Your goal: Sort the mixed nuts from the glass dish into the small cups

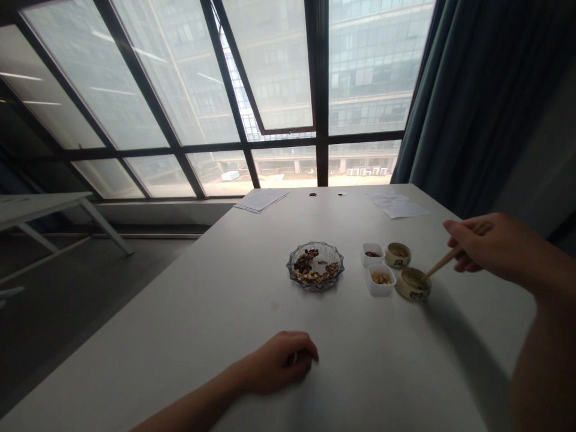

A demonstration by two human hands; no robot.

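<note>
My right hand (pixel 483 246) grips a pair of wooden chopsticks (pixel 446 260), whose tips reach down into the nearer beige ceramic bowl (pixel 413 294) with a dark character on its side. What lies at the bottom of that bowl is too small to make out. On the table in front of me rests my left hand (pixel 285 363), its fingers loosely curled with nothing seen in them. Beyond it stands a scalloped clear glass dish (pixel 292 282) of mixed dried pieces (pixel 310 273), dark brown and pale tan.
Left of the bowls stand two white plastic tubs, one with tan pieces (pixel 380 278), the other (pixel 372 259) with dark bits. A second ceramic bowl (pixel 398 262) is behind. Papers (pixel 261 200) and loose sheets (pixel 396 204) lie at the far end of the white table (pixel 202 306).
</note>
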